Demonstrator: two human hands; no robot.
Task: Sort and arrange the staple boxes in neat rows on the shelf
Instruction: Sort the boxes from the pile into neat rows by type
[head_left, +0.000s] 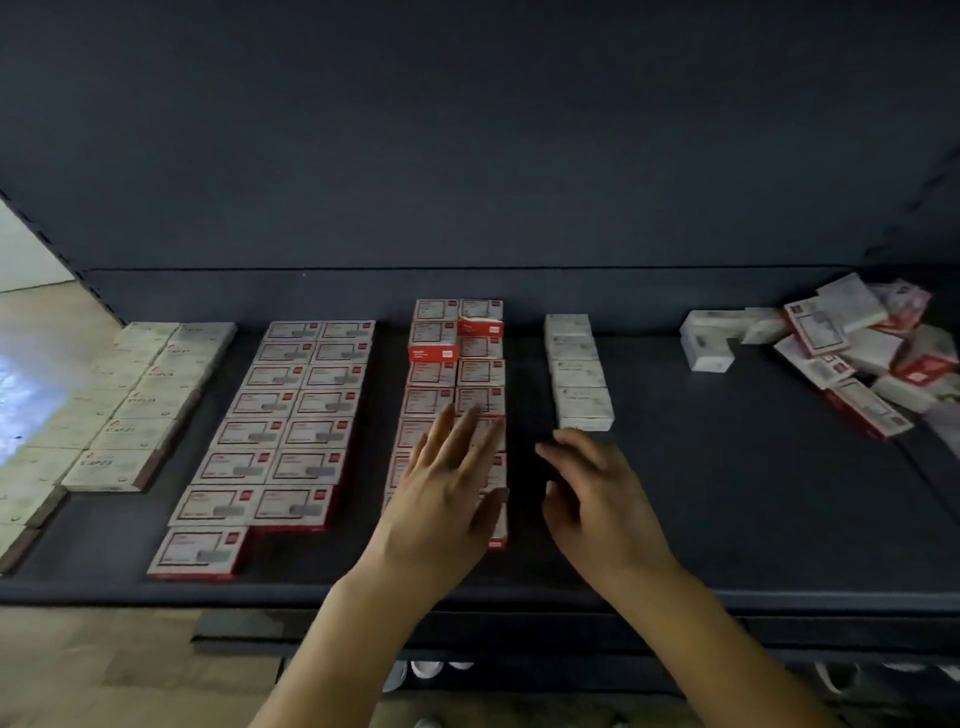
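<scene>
Staple boxes lie in rows on a dark shelf (727, 493). At the far left are white boxes (140, 395), then a double row of red-edged boxes (291, 415), then a stacked red-edged double row (457, 364) in the middle. A short single row of white boxes (576, 369) runs to its right. An unsorted heap of boxes (852, 343) lies at the back right. My left hand (447, 488) hovers with straight fingers over the near part of the middle row, hiding it. My right hand (597, 493) is beside it, fingers loosely curled, empty, just in front of the white row.
The shelf's front edge (519, 595) runs across below my wrists, with a lower shelf lip beneath. A dark back panel (467, 156) closes the rear. Bare shelf surface stretches between the white row and the heap. Light floor shows at the left.
</scene>
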